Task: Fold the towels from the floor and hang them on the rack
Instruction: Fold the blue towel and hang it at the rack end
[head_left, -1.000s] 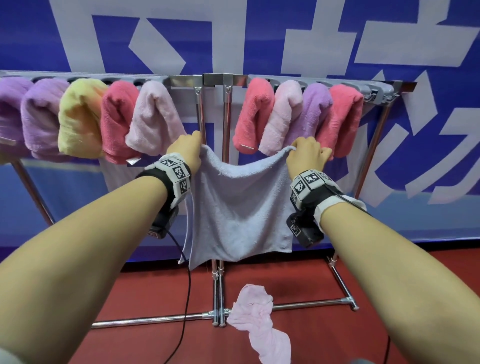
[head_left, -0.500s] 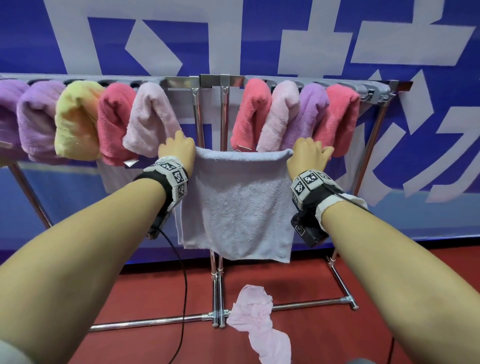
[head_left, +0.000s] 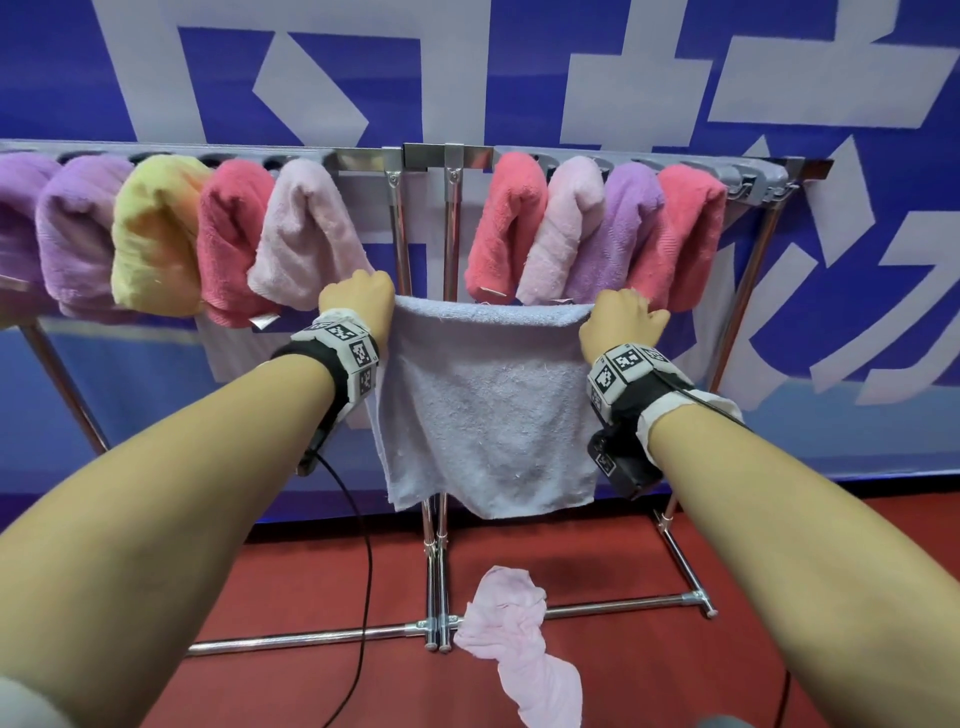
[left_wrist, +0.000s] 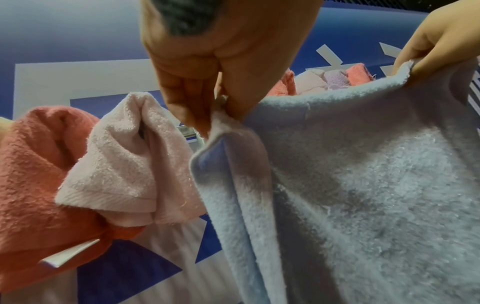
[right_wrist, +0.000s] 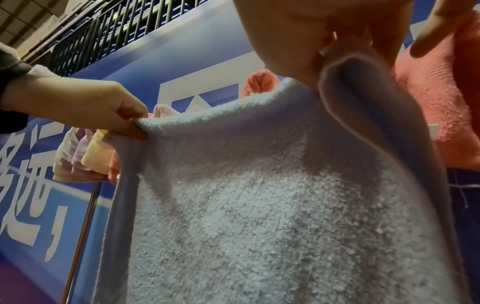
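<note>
While both forearms reach forward from the bottom of the head view, the left hand (head_left: 358, 304) pinches the upper left corner of a pale blue towel (head_left: 488, 410) between thumb and curled fingers (left_wrist: 182, 96), and the right hand (head_left: 621, 325) pinches the upper right corner the same way, its little finger standing free in the right wrist view. Folded double, the towel hangs flat between the two hands with its fold at the top and its loose edges down, held in front of the gap at the middle of the rack (head_left: 452, 156). Below it a crumpled pink towel (head_left: 514, 644) lies on the red floor (head_left: 597, 686), draped over the rack's base bar. Beyond the hands, folded towels hang over the top rail: five to the left of the gap, four to the right. Behind stands a blue banner (head_left: 519, 67) with large white characters.
</note>
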